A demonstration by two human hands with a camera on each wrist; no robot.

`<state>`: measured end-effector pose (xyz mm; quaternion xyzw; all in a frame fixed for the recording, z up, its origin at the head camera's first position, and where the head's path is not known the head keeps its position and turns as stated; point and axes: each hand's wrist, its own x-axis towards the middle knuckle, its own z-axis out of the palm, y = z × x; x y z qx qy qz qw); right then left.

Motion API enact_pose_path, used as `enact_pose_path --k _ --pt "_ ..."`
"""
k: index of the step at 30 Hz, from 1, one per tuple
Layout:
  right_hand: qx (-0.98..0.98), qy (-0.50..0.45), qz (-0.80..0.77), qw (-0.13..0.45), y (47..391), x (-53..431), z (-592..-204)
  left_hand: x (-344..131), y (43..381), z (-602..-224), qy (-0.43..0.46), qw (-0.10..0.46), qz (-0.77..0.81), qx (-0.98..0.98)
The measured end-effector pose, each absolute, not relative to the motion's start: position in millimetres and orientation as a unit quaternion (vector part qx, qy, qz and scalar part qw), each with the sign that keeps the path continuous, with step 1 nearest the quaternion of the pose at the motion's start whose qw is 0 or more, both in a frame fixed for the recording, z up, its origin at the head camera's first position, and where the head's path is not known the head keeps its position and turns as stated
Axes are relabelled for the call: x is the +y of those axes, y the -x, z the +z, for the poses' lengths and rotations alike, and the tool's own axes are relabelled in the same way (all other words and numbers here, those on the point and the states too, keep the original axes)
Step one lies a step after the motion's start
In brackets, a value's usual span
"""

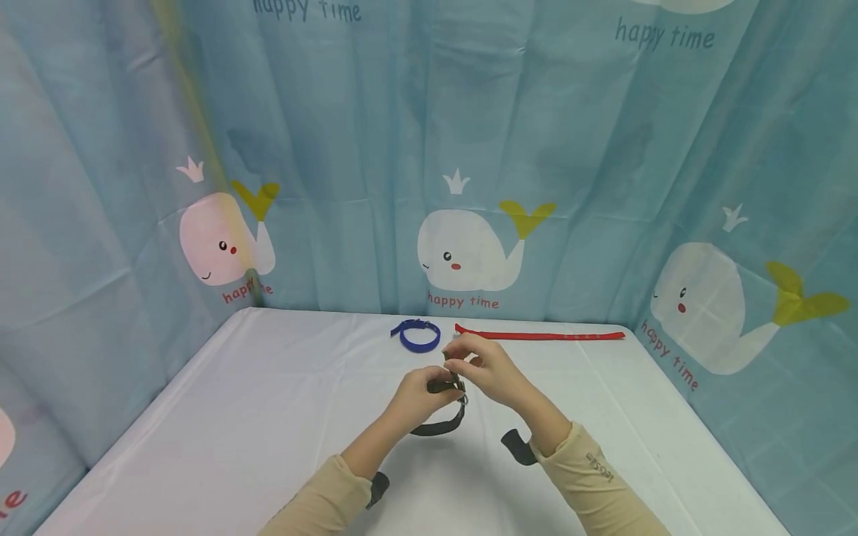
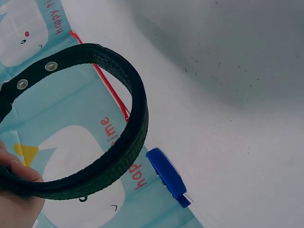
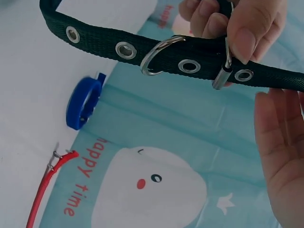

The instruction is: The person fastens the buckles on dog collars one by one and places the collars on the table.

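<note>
A dark green pet collar point(image 1: 439, 428) with metal eyelets hangs in a loop between both hands, raised over the table. My left hand point(image 1: 418, 398) grips it beside the metal buckle point(image 3: 222, 76), with the thumb close to the prong in the right wrist view. A D-ring point(image 3: 161, 54) sits on the band near the buckle. Beyond the buckle the strap's free end runs toward my right hand point(image 1: 489, 365), which pinches it between thumb and fingers. In the left wrist view, the collar's loop point(image 2: 137, 104) is wide and round, with the left hand point(image 2: 21, 199) at its lower left.
A blue collar point(image 1: 420, 336) lies coiled near the table's back edge. To its right, a red collar point(image 1: 556, 336) is stretched out straight. The white table point(image 1: 268, 417) is bordered by a blue curtain point(image 1: 348, 246) printed with whales.
</note>
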<state>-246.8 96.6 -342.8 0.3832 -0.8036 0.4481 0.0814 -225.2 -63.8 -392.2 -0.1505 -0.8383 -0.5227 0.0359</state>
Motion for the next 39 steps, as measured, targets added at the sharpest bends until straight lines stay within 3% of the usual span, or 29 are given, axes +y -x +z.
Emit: enact_pose_path --k 23,39 --pt "-0.757 -0.343 0.556 -0.004 248 108 -341 -68 223 -392 0.132 0.006 -0.626 -0.768" --pt "-0.767 -0.356 0.535 0.008 248 102 -343 -63 224 -386 0.078 0.031 -0.618 -0.782"
